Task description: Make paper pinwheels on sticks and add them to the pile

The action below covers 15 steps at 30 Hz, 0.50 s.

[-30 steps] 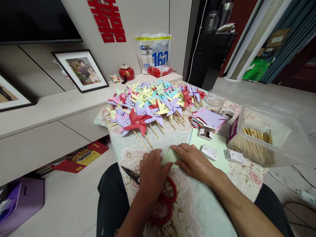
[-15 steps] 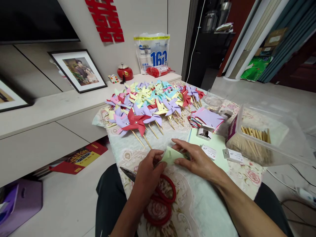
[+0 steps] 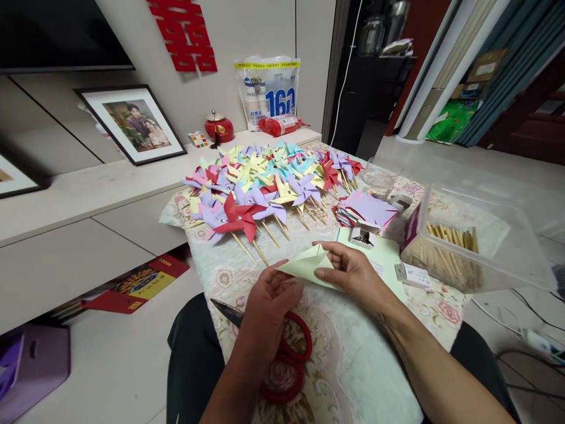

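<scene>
Both hands hold one folded sheet of light green paper (image 3: 304, 266) just above the table. My left hand (image 3: 267, 305) pinches its near left corner. My right hand (image 3: 353, 274) grips its right side with thumb under and fingers on top. Under my left hand lie red-handled scissors (image 3: 286, 353) on the flowered tablecloth (image 3: 353, 365). More light green sheets (image 3: 391, 254) lie flat behind my right hand. A big heap of coloured paper pinwheels on wooden sticks (image 3: 265, 182) covers the far part of the table.
A clear plastic box of wooden sticks (image 3: 445, 250) stands at the right. Near it are small white boxes (image 3: 408, 274), a stack of coloured paper squares (image 3: 368, 211) and a glass (image 3: 379, 179). A low cabinet (image 3: 88, 200) with framed photos runs along the left.
The green paper was pressed flat on the table under both hands. It is now lifted off the cloth and held up between them, folded into a triangle shape.
</scene>
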{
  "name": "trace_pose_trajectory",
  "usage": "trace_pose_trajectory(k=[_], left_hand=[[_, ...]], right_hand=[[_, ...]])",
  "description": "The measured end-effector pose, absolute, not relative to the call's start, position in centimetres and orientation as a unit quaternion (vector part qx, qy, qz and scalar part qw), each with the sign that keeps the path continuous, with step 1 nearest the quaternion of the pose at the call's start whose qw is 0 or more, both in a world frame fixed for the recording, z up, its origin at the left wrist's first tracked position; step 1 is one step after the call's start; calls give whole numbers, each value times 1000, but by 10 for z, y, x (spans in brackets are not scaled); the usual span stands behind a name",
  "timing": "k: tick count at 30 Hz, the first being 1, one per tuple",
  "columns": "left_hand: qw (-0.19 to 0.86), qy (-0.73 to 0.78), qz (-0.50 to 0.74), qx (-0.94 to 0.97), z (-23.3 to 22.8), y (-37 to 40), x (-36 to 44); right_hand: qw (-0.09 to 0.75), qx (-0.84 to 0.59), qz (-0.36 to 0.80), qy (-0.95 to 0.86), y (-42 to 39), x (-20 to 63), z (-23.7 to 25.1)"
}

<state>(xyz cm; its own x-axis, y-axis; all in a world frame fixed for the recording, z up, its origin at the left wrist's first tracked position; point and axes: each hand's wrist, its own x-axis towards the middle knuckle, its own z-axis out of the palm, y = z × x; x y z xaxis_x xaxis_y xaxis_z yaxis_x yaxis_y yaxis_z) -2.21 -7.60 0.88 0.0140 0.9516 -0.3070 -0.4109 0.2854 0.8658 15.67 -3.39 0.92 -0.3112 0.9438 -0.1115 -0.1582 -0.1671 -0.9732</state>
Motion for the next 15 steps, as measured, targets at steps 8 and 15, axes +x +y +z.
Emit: trace_pose_trajectory(k=[8, 15], left_hand=[[675, 442, 532, 257, 7, -78, 6], [648, 481, 531, 257, 4, -79, 6]], right_hand=[[439, -395, 662, -462, -37, 154, 14], [430, -388, 678, -453, -38, 152, 18]])
